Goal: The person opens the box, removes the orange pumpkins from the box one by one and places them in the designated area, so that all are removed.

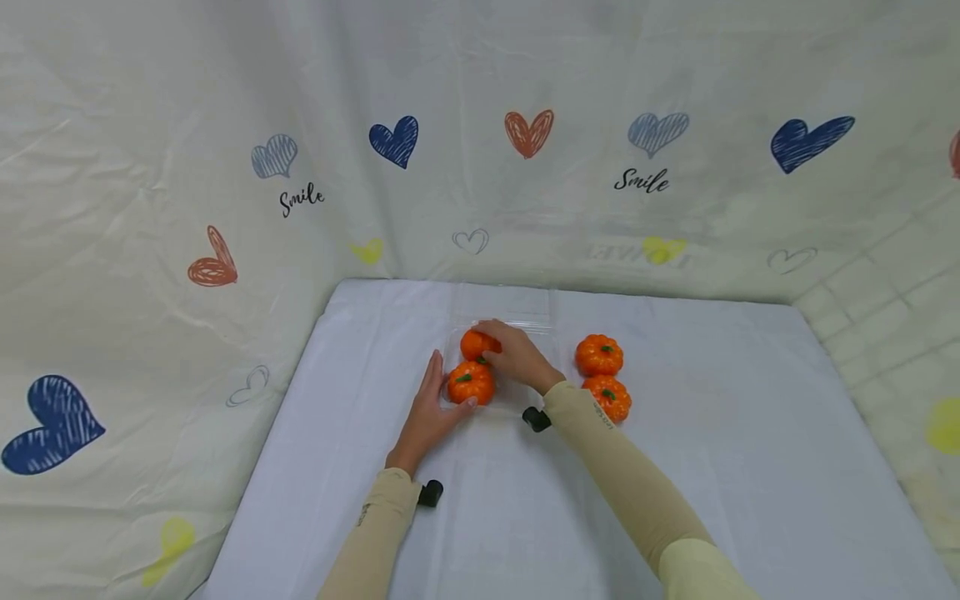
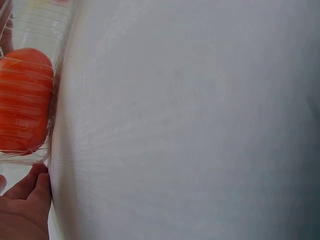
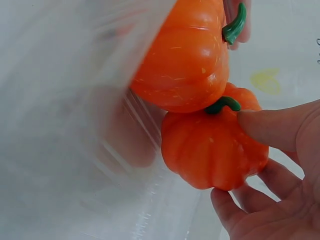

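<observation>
In a clear plastic box (image 1: 538,342) are two small orange pumpkins with green stems. My right hand (image 1: 517,357) holds the rear pumpkin (image 1: 474,343), its thumb beside the stem and its fingers curled over the other side, as the right wrist view shows. The front pumpkin (image 1: 472,385) sits against it in the box's left part. My left hand (image 1: 429,414) rests at the box's front left corner, fingers stretched along the left side and thumb reaching across the front. In the left wrist view, a pumpkin (image 2: 25,100) shows through the ribbed wall.
Two more orange pumpkins stand right of the box, one behind (image 1: 599,356) and one in front (image 1: 611,397), the latter partly covered by the right sleeve. The box's clear lid (image 1: 502,304) lies folded back toward the curtain (image 1: 465,183). A white cloth covers the table (image 1: 720,433).
</observation>
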Action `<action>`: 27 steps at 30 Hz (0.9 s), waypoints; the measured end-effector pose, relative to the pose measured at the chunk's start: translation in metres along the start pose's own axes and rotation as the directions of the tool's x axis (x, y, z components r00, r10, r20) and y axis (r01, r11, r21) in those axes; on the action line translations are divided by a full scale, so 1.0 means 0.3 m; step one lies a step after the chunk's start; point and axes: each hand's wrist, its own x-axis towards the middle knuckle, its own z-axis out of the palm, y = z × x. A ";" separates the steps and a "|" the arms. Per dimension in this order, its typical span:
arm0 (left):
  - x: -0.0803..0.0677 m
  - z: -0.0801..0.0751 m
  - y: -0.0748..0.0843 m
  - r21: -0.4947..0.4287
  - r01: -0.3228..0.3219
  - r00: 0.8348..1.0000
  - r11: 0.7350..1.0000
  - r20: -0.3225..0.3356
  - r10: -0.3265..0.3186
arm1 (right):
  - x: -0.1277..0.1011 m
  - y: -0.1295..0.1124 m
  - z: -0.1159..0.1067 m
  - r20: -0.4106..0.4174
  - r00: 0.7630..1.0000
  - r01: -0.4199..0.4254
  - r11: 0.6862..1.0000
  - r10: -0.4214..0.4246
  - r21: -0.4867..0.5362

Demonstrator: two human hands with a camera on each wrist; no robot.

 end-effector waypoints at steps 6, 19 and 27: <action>0.005 0.004 0.003 -0.003 0.017 1.000 1.000 -0.005 -0.017 | -0.002 0.000 -0.012 -0.029 0.999 0.021 1.000 -0.021 -0.008; -0.005 0.003 0.012 0.002 0.003 1.000 1.000 0.004 -0.003 | -0.040 -0.010 -0.027 -0.116 0.993 0.042 0.997 -0.034 0.070; -0.009 0.000 0.016 0.028 0.013 1.000 1.000 0.003 -0.013 | -0.071 0.005 -0.053 -0.168 0.984 0.069 0.994 -0.053 0.089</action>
